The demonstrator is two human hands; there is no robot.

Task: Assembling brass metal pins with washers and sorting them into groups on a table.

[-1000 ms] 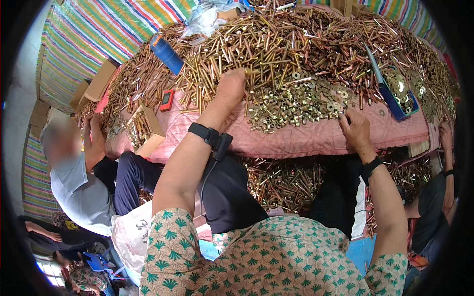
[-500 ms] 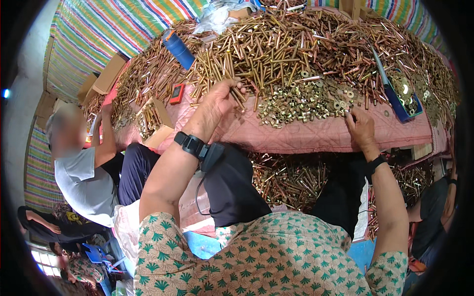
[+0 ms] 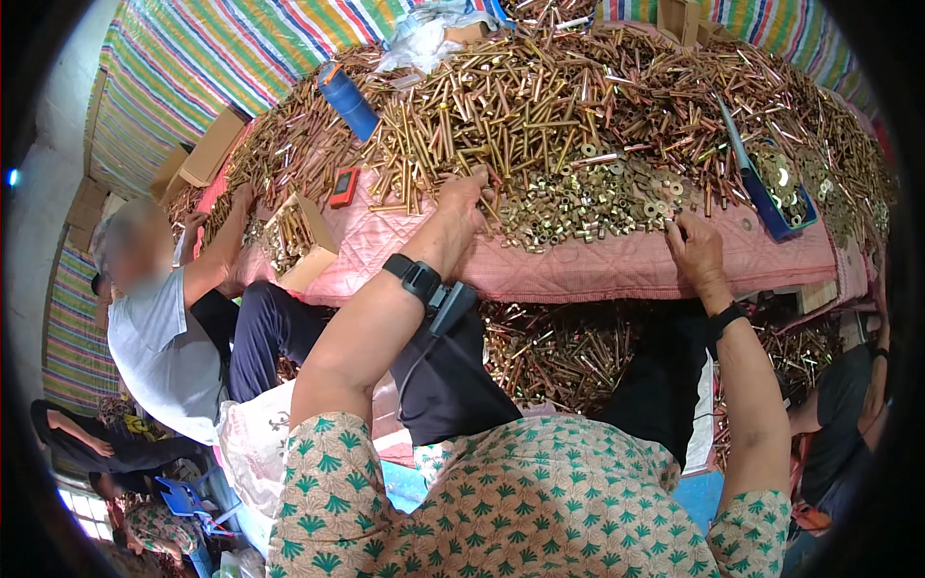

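Striped sheeting [image 3: 193,67] hangs behind a pink quilt [image 3: 617,268] in the head view. Bolts [image 3: 540,120] heap up at twelve o'clock, the left hand [image 3: 463,202] curled at their near edge; the right hand [image 3: 698,254], at three, curls near washers [image 3: 655,208]. I can't tell if either grips anything.

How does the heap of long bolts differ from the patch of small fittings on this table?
Shape: the heap of long bolts is made of slender rods, the patch of small fittings of short, stubby pieces.
Extent: the heap spreads widely; the patch is far smaller.
Place: the patch lies nearer the wearer, the heap mostly behind it.
Shared: both are loose, shiny, largely gold-toned metal pieces.
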